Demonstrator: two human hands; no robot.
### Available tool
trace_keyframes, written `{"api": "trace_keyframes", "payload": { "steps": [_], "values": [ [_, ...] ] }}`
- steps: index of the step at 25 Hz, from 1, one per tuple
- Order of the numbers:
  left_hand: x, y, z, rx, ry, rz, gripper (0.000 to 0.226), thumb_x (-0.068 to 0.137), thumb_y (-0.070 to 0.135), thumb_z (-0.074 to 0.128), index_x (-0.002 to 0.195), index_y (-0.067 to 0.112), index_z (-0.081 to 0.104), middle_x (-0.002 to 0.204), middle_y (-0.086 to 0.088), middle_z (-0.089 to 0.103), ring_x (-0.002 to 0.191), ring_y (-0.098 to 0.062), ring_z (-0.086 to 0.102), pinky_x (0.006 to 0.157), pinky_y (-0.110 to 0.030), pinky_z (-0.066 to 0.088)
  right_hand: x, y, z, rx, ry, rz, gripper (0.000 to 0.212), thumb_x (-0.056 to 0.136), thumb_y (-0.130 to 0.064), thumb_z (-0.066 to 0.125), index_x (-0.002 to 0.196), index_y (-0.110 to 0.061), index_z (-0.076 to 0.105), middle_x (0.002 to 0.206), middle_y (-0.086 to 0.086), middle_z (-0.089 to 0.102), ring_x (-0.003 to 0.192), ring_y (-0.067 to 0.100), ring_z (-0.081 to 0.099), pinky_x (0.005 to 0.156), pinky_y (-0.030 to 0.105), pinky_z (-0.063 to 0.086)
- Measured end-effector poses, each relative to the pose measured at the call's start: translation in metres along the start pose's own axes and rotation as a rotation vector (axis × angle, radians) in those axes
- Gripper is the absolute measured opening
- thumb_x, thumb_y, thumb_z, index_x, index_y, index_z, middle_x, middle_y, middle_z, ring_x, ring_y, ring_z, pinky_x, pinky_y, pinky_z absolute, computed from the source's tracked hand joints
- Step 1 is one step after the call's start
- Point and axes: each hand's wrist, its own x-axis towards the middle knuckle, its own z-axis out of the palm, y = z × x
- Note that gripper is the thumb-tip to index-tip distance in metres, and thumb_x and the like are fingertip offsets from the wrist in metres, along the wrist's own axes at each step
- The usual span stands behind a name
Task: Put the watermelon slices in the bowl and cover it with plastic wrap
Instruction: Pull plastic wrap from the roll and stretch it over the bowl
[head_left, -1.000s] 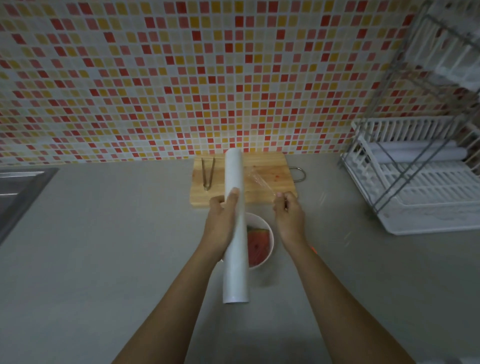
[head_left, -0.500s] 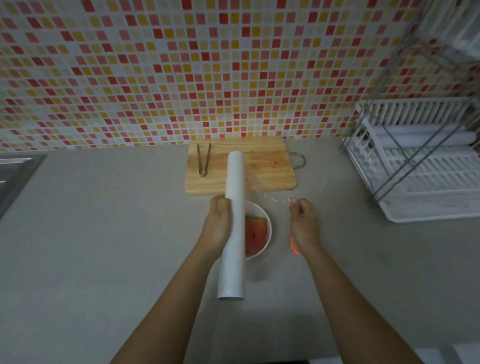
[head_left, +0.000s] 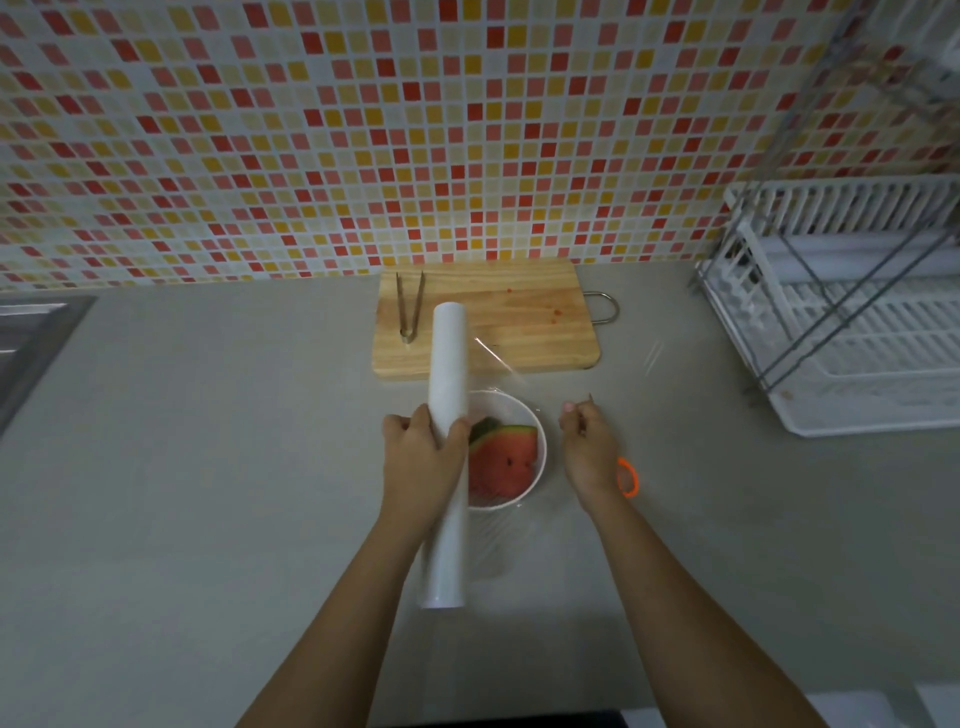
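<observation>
A white bowl (head_left: 537, 426) stands on the grey counter with red watermelon slices (head_left: 501, 460) inside. My left hand (head_left: 418, 462) grips a long white roll of plastic wrap (head_left: 447, 364), held lengthwise just left of the bowl and above it. My right hand (head_left: 587, 449), to the right of the bowl, pinches the free edge of the clear film (head_left: 498, 358). The film stretches from the roll across the bowl toward that hand.
A wooden cutting board (head_left: 519, 322) with metal tongs (head_left: 409, 312) lies behind the bowl by the tiled wall. A white dish rack (head_left: 852, 312) fills the right side. An orange loop (head_left: 628, 478) lies beside my right wrist. A sink edge (head_left: 31, 332) shows far left.
My right hand has moved to the right, away from the roll, drawing the film out over the bowl. The roll stays in my left hand.
</observation>
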Motion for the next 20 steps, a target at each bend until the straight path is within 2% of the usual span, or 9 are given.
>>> {"api": "trace_keyframes", "payload": {
  "steps": [3,6,8,10,14,17,20],
  "values": [
    [0.005,-0.004,-0.006,-0.011,-0.040,-0.045,0.035,0.091,0.035,0.053,0.112,0.007,0.053,0.102,-0.009,0.039,0.088,-0.024,0.043,0.079,-0.027,0.032,0.000,0.000,0.009,-0.011,0.003,-0.002,0.026,0.096,-0.020,0.043,0.073,-0.009,0.047,0.073,0.013,0.053,0.071,0.022,0.048,0.060,0.030,0.023],
    [0.008,-0.008,-0.008,-0.051,-0.014,-0.035,0.041,0.090,0.030,0.055,0.126,0.012,0.049,0.107,-0.008,0.043,0.095,-0.026,0.046,0.082,-0.028,0.032,0.000,0.001,0.014,0.015,0.007,-0.001,0.027,0.096,-0.021,0.043,0.073,-0.008,0.049,0.073,0.014,0.054,0.073,0.021,0.048,0.063,0.031,0.028],
    [0.009,-0.010,-0.010,-0.085,0.012,-0.043,0.048,0.090,0.027,0.057,0.134,0.012,0.043,0.118,-0.013,0.050,0.104,-0.029,0.051,0.084,-0.031,0.036,-0.001,0.000,0.016,0.035,-0.001,-0.001,0.029,0.096,-0.021,0.043,0.074,-0.003,0.051,0.072,0.014,0.055,0.072,0.021,0.048,0.060,0.029,0.025],
    [0.011,-0.011,-0.009,-0.070,0.028,-0.046,0.046,0.092,0.027,0.053,0.134,0.010,0.043,0.126,-0.019,0.052,0.109,-0.033,0.052,0.086,-0.034,0.039,-0.002,0.000,0.017,0.047,0.005,-0.002,0.030,0.096,-0.021,0.044,0.074,-0.002,0.052,0.072,0.015,0.057,0.069,0.022,0.049,0.056,0.028,0.022],
    [0.008,-0.013,-0.010,0.022,0.053,0.031,0.040,0.095,0.026,0.046,0.129,0.005,0.045,0.116,-0.022,0.058,0.104,-0.038,0.055,0.084,-0.041,0.045,-0.001,0.001,0.018,0.026,-0.012,0.014,0.028,0.095,-0.023,0.044,0.071,-0.010,0.049,0.069,0.006,0.053,0.068,0.022,0.048,0.055,0.028,0.020],
    [0.005,-0.016,-0.013,0.057,0.034,0.062,0.053,0.087,0.039,0.060,0.126,0.008,0.042,0.109,-0.013,0.055,0.096,-0.034,0.056,0.080,-0.042,0.049,0.001,0.004,0.020,0.037,-0.056,0.045,0.029,0.095,-0.027,0.043,0.073,-0.009,0.052,0.069,0.004,0.055,0.068,0.020,0.051,0.054,0.029,0.023],
    [0.009,-0.024,-0.015,0.057,0.028,0.034,0.062,0.080,0.035,0.071,0.124,0.005,0.039,0.115,-0.018,0.056,0.100,-0.036,0.057,0.077,-0.039,0.047,0.002,0.007,0.020,0.055,-0.069,0.045,0.032,0.095,-0.027,0.044,0.077,-0.004,0.055,0.070,0.005,0.056,0.068,0.019,0.051,0.053,0.029,0.027]
  ]
}}
